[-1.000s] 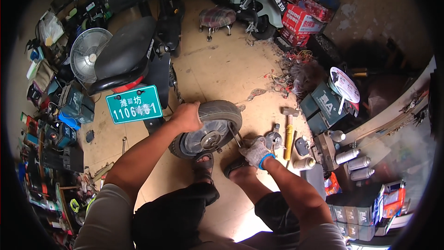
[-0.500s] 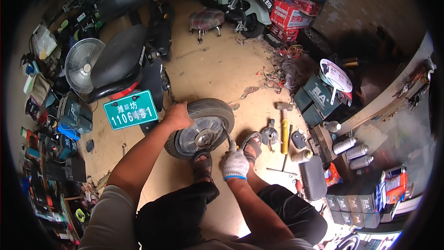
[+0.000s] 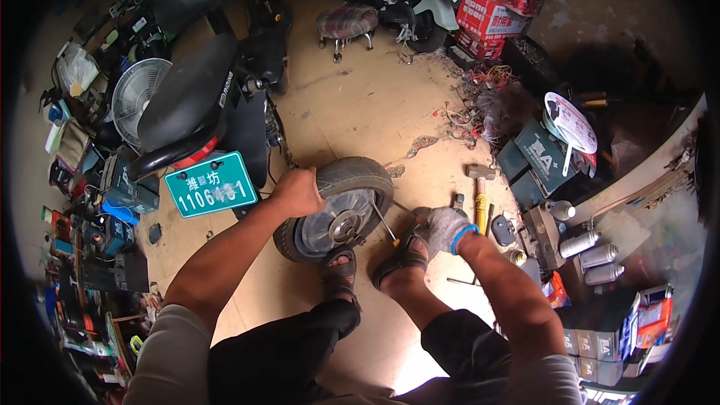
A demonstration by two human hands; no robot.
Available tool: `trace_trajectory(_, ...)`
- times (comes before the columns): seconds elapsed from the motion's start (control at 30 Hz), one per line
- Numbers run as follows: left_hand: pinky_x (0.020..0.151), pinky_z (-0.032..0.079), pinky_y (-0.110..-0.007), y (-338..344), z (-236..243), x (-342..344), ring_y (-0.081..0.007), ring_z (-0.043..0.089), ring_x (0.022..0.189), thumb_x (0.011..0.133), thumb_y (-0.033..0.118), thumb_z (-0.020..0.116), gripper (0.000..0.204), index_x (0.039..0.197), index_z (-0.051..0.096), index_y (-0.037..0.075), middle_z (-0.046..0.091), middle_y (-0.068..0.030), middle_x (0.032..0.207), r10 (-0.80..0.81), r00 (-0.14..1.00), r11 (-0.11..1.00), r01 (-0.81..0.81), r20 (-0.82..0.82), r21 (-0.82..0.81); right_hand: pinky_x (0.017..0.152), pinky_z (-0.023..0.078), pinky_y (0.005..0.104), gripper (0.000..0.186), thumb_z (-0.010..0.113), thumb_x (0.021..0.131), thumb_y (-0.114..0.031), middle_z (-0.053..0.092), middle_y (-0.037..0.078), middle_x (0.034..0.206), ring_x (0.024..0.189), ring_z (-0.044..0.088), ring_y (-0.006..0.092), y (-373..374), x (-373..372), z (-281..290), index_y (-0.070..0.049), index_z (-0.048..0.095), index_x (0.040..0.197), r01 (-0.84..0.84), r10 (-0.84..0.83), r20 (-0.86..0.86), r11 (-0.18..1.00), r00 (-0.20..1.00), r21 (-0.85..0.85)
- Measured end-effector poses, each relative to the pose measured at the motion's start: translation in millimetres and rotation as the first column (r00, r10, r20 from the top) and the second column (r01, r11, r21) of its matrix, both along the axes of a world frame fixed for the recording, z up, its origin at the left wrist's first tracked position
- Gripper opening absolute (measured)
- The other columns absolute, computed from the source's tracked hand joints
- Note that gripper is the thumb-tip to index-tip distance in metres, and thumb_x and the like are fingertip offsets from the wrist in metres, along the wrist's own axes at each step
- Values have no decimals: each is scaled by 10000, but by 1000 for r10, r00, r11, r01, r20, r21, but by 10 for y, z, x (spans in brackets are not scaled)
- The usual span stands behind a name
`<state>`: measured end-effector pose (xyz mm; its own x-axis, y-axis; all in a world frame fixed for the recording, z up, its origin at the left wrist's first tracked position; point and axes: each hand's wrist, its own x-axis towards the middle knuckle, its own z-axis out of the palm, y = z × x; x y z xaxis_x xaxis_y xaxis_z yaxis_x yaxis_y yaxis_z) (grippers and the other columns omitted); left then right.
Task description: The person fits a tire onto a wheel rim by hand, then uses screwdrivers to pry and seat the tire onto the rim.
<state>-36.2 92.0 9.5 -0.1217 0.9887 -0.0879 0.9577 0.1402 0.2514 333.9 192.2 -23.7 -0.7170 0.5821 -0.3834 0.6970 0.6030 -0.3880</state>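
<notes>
A scooter wheel (image 3: 337, 210) with a black tyre and grey metal hub stands tilted on the floor by my feet. My bare left hand (image 3: 298, 192) is closed over the tyre's upper left edge. A thin metal rod (image 3: 385, 220) with a yellow end leans from the wheel's rim, with no hand on it. My right hand (image 3: 444, 228), in a white knit glove with a blue cuff, is closed to the right of the wheel, above my right foot. A second thin rod (image 3: 405, 208) runs from the tyre's side into this hand; its far end is hidden.
A hammer (image 3: 481, 195) with a yellow handle lies right of my glove, near a dark oval object (image 3: 503, 229). A scooter (image 3: 199, 97) with a green plate stands at left beside a fan (image 3: 140, 99). Spray cans (image 3: 598, 256) and battery boxes (image 3: 536, 154) line the right; a stool (image 3: 347, 22) stands behind.
My right hand has let go of the yellow-ended rod, which stays at the rim, and has moved right onto another thin rod. My left hand still grips the tyre.
</notes>
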Motion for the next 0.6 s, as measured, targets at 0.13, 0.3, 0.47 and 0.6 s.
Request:
trace_trajectory(0.13,882,608,-500,48,-58,-100,-470,748,952,706,290,827,552,1085,713,-94,747,-311,943,28,999,999,-28,25,21,933,596,499,354,682,967,-323,774,229,1112,1090,730,444,410,-169,118,-108,717,1246,-72,72,-6,987,997,-145)
trace_trajectory(0.3,874,610,-498,127,-108,-189,-471,750,930,691,305,836,550,1067,719,-80,749,-300,923,48,998,998,-50,44,45,888,612,469,333,684,984,-333,785,207,1115,1036,773,380,80,-316,-302,-113,701,1233,-81,78,23,989,997,126)
trace_trajectory(0.47,892,606,-487,78,-99,-203,-463,747,967,691,299,833,540,1065,715,-72,748,-308,966,70,995,997,-73,72,37,869,579,511,679,776,929,-282,744,232,1016,983,710,453,-608,-321,-798,-246,570,1575,295,-284,-155,954,946,48)
trace_trajectory(0.6,887,606,-491,48,-105,-192,-466,745,962,696,303,836,541,1064,716,-75,747,-306,947,42,996,996,-47,73,77,865,614,489,488,561,1034,-161,736,221,1119,1073,727,396,-487,-251,-593,-191,601,1520,114,-117,-10,938,993,327)
